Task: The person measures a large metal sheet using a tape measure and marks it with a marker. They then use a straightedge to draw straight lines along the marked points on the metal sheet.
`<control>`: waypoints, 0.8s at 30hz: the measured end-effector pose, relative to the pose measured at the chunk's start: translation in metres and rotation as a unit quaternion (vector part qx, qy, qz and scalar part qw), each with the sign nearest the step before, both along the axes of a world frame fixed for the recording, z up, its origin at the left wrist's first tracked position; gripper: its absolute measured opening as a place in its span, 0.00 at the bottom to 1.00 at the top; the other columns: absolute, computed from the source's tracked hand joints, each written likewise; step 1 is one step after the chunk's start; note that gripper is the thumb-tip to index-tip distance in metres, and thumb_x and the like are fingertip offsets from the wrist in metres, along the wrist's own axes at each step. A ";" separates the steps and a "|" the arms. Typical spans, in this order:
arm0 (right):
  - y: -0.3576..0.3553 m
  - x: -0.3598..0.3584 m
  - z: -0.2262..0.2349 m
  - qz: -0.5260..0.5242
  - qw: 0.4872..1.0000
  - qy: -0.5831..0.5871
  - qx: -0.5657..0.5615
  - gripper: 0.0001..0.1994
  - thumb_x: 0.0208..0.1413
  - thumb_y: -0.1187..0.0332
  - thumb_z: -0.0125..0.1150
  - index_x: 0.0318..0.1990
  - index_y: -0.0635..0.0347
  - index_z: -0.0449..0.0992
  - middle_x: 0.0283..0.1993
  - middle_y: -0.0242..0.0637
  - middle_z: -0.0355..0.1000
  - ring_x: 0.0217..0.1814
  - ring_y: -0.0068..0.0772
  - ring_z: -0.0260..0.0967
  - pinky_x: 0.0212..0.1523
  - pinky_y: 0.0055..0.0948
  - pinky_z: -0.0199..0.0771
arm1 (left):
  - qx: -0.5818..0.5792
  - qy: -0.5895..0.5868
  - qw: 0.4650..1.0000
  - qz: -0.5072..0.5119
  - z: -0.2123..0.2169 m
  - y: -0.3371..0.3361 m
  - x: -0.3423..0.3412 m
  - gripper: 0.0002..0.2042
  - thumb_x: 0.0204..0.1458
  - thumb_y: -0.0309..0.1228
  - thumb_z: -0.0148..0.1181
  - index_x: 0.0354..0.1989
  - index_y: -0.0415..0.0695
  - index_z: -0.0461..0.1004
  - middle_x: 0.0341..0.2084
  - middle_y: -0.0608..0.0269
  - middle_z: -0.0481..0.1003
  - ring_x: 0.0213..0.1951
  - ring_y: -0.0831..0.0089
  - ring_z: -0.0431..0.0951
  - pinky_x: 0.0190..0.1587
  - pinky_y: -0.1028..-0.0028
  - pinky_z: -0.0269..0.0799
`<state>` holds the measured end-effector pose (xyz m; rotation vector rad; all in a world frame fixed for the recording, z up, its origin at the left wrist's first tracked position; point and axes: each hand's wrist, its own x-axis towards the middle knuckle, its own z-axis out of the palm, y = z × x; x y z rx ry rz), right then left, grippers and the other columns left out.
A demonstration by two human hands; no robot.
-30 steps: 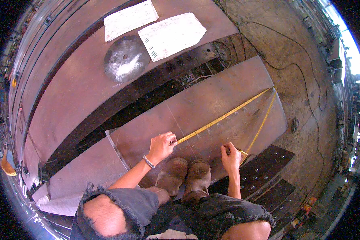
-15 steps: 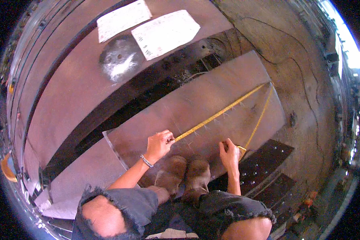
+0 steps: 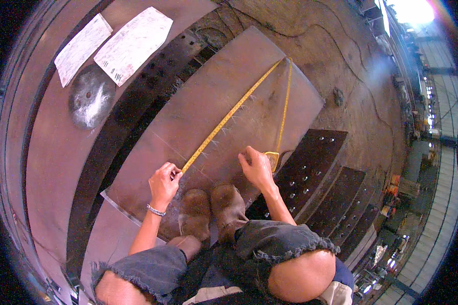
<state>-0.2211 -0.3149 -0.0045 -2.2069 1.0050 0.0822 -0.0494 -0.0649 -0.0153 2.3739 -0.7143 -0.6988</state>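
Observation:
Between the thumb and fingers of my left hand [image 3: 164, 184] is the lower end of a yellow tape measure [image 3: 231, 113]. Its blade runs across a brown steel plate [image 3: 188, 101] to the far edge, bends there and comes back to its yellow-edged case [image 3: 272, 161]. The case lies right beside my right hand [image 3: 258, 168]; whether they touch is unclear. That hand's fingers are closed in a pinch, and what they hold, if anything, cannot be made out. Short pale marks and a thin line show on the plate along the blade.
My boots [image 3: 194, 216] stand at the plate's near edge. Dark drilled plates [image 3: 310, 162] with several holes lie to the right. On a long steel piece at left are two paper sheets [image 3: 132, 43] and a round metal disc [image 3: 90, 96]. A cable [image 3: 336, 43] crosses the floor.
The view has turned, so the plate and papers sit further left and steeper. My left hand still pinches the tape end. More of the case shows beside my right hand.

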 end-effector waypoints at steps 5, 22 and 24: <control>-0.001 0.000 -0.001 0.007 1.000 -0.021 -0.012 0.12 0.61 0.63 0.63 0.43 0.64 0.77 0.40 0.54 0.80 0.42 0.56 0.79 0.42 0.45 0.77 | -0.001 -0.012 1.000 -0.009 0.000 0.001 0.001 0.05 0.50 0.28 0.69 0.29 0.43 0.79 0.28 0.64 0.79 0.30 0.67 0.81 0.33 0.67 0.75; -0.030 -0.017 0.000 -0.062 0.995 -0.047 -0.065 0.09 0.60 0.66 0.63 0.40 0.64 0.78 0.39 0.54 0.79 0.43 0.58 0.78 0.42 0.47 0.77 | 0.012 -0.014 1.000 -0.008 -0.008 0.006 0.000 0.06 0.50 0.30 0.69 0.29 0.44 0.78 0.28 0.66 0.78 0.29 0.68 0.81 0.32 0.68 0.75; -0.035 -0.021 0.001 -0.061 0.995 -0.036 -0.077 0.10 0.60 0.67 0.63 0.41 0.66 0.77 0.40 0.55 0.79 0.43 0.59 0.79 0.43 0.47 0.77 | 0.008 -0.013 1.000 -0.006 -0.010 0.006 0.000 0.07 0.50 0.32 0.70 0.29 0.43 0.78 0.28 0.63 0.78 0.28 0.67 0.81 0.33 0.66 0.75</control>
